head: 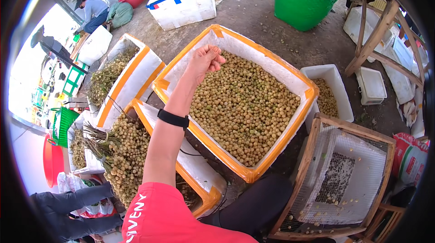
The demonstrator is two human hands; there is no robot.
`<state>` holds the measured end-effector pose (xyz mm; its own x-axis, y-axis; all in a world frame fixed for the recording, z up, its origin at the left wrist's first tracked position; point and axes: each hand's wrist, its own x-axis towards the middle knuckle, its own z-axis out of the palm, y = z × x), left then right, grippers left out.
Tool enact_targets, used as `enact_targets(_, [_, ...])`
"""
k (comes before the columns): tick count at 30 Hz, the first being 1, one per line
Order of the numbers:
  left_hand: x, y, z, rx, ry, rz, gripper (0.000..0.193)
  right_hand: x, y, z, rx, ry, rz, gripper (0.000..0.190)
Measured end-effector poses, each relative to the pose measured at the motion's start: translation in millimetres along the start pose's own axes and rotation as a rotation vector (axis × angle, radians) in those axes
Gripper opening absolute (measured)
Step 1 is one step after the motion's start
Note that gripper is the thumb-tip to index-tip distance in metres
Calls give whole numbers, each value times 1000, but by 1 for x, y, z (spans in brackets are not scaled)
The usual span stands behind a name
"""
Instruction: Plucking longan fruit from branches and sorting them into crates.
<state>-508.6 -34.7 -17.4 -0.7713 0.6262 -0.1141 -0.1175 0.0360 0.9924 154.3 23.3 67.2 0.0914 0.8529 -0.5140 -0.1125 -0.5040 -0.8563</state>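
Observation:
My left hand (pixel 206 59) hangs over the far left corner of a large white foam box (pixel 272 51) edged with orange tape. Its fingers are curled together; no fruit shows between them. Loose small round tan fruits (pixel 244 107), which look like longans, fill much of the box, with green bits among them. A black band (pixel 173 119) circles my left wrist. Beside my forearm, bunches of the same fruit (pixel 127 151), tied by their stems, lie over another orange-taped foam box (pixel 204 171). My right hand is out of view.
A wood-framed wire mesh screen (pixel 343 164) stands at right, with scattered fruits on it. Behind it sits a smaller white box of fruit (pixel 343 96). A green basket (pixel 302 5) and a closed foam box (pixel 183 5) stand farther off. Another person's legs (pixel 78 205) are at lower left.

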Motion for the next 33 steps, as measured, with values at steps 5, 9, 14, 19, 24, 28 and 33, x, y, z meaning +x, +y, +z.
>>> enact_targets(5, [-12,-37,-15,133,60,-68,18,10,5,-25,96,-61,55,16])
enact_targets(9, [-12,-67,-28,318,77,-94,16,8,5,-17,155,18,64,16])
enact_targets(14, [-9,-78,-37,348,38,-150,13,12,6,-5,117,30,84,18])
enact_targets(19, [-7,-77,-25,-275,-9,-319,10,13,7,7,91,38,57,19])
enact_targets(24, [-40,-44,51,-342,-319,-267,5,4,8,29,124,44,0,15])
enact_targets(28, [-129,-22,152,-187,-860,-347,7,-14,9,70,-243,-126,-58,10])
enact_targets(33, [-259,-46,231,-395,-1496,-377,10,-45,10,121,-515,-285,-21,5])
